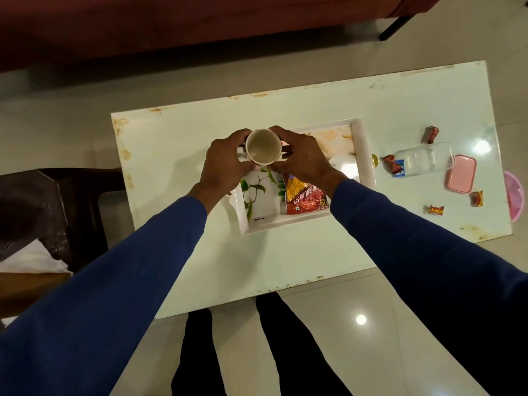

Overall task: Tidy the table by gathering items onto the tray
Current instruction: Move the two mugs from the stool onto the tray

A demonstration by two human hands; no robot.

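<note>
Fingers of the left hand [225,161] and right hand [300,158] curl round the cream, round ceramic cup [263,146], held upright over the white rectangular tray [363,150]. Probably rigid, breakable and smooth-glazed, it suits this two-sided wall grip.

— What hides under the hands?
— The left hand [225,164] and right hand [300,160] cover the cup [263,145] walls and the tray [257,224] beyond it.
— And right of the tray?
— The pink round thing [514,195] is half hidden by the table's end; the wrappers' print is too small to read.
</note>
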